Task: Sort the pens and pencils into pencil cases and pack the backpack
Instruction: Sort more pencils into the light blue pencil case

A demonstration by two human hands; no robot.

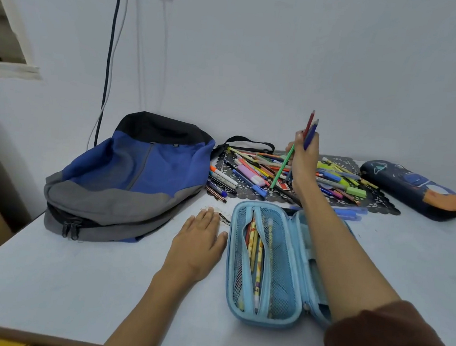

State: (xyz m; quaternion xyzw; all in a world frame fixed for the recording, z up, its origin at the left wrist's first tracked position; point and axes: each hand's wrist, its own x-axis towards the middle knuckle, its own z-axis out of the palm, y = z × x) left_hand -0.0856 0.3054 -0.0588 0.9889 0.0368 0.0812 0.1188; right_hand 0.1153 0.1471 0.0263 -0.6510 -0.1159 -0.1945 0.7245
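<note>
Right hand [304, 154]: upper centre-right, fingers curled round a bundle of pencils [309, 130]
Left hand [198, 242]: flat on table, fingers straight
Blue case [266, 261]: open, lower centre; backpack [127, 175] at left
Risk: loose bundle may slip and scatter

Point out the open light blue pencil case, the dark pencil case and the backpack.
light blue pencil case [261, 320]: head view, on its near rim
dark pencil case [413, 189]: head view, its printed side
backpack [172, 168]: head view, blue front panel

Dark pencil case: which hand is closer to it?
Right. The right hand holds pencils over the pen pile, left of the dark pencil case; the left hand lies flat, past the open blue case.
</note>
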